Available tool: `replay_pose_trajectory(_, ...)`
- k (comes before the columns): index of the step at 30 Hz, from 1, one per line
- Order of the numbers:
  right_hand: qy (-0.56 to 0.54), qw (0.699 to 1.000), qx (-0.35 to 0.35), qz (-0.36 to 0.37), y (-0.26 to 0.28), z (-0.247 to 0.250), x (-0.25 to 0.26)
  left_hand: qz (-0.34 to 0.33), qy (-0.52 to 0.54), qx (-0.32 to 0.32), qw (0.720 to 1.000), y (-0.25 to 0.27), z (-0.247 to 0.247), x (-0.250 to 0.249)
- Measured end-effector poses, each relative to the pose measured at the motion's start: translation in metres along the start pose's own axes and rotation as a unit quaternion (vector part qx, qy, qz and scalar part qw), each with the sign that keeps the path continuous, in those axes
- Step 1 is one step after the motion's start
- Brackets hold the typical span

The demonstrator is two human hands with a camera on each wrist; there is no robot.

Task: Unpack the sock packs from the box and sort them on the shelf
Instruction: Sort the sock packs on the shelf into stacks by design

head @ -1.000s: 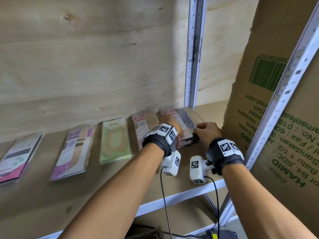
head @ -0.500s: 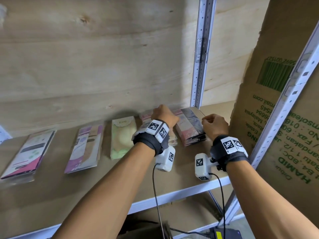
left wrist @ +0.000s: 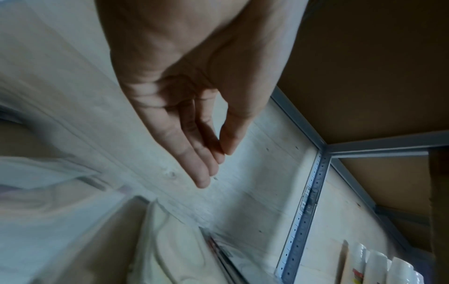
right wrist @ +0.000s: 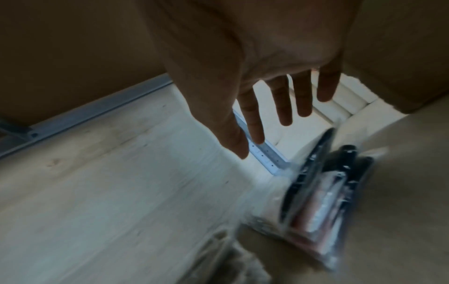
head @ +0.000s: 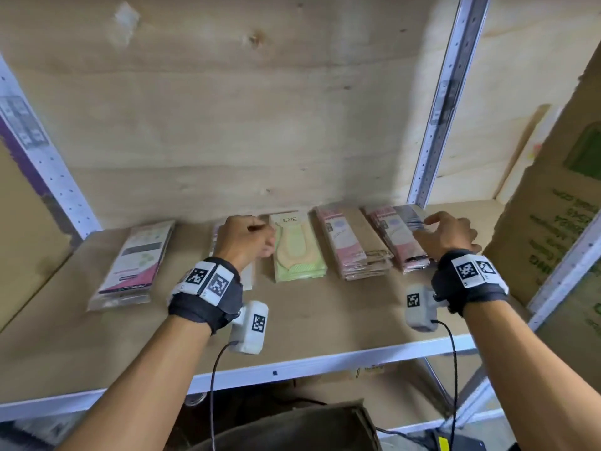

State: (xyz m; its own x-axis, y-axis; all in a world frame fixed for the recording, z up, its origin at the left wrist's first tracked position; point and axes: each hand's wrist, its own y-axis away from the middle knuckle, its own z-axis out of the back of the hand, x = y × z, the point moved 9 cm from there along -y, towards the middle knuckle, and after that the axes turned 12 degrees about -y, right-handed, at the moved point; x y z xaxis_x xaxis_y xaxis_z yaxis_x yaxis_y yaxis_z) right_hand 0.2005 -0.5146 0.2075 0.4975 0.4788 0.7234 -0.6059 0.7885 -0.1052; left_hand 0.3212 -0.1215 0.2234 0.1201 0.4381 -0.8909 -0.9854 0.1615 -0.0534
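Several sock packs lie in a row on the wooden shelf (head: 325, 314): a pink-and-white pack (head: 136, 258) at the left, a green-yellow pack (head: 296, 249), a pink stack (head: 351, 245) and a pink-and-dark stack (head: 396, 236) at the right. My left hand (head: 257, 229) hovers over another pack (head: 248, 278), hiding most of it. In the left wrist view that left hand (left wrist: 216, 165) has straight fingers and holds nothing. My right hand (head: 439, 229) hangs beside the pink-and-dark stack (right wrist: 323, 201); the right wrist view shows the right hand (right wrist: 260, 136) with spread, empty fingers.
A large printed cardboard box (head: 553, 229) stands against the shelf's right end. Perforated metal uprights rise at the back right (head: 435, 118) and at the left (head: 42, 151). A plywood wall closes the back. The shelf's white front rail (head: 325, 362) runs below my wrists.
My left hand has moved left from the pink stack to the pack beside the green one. The right hand has gone from curled at the rightmost stack to spread fingers.
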Motion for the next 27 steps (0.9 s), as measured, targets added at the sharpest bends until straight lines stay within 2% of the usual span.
replay_pose_trajectory(4,0.000,0.998,0.068,-0.017,-0.007,-0.012,-0.021,-0.003,0.003,0.008,1.000,0.005,0.019,0.015)
replay_pose_trajectory(14,0.020,0.998,0.062,0.003,-0.013,-0.011,-0.028,-0.002,-0.011,-0.005,1.000,-0.002,0.028,0.034)
replay_pose_trajectory(17,0.037,0.999,0.014,0.009,-0.006,-0.004,-0.019,-0.004,-0.014,-0.016,1.000,-0.003,0.037,0.041)
replay_pose_trajectory(20,0.015,0.996,-0.038,0.082,0.011,0.000,0.016,-0.006,-0.002,-0.038,0.999,-0.003,0.053,0.051)
replay_pose_trajectory(23,-0.042,0.975,-0.057,0.213,0.046,-0.006,0.071,-0.001,0.001,-0.067,0.998,-0.006,0.081,0.068)
replay_pose_trajectory(25,-0.084,0.954,-0.012,0.289,0.075,-0.022,0.108,0.007,-0.003,-0.080,0.997,-0.009,0.101,0.084)
replay_pose_trajectory(27,-0.121,0.939,0.078,0.313,0.103,-0.052,0.140,0.020,-0.008,-0.100,0.995,-0.010,0.123,0.105)
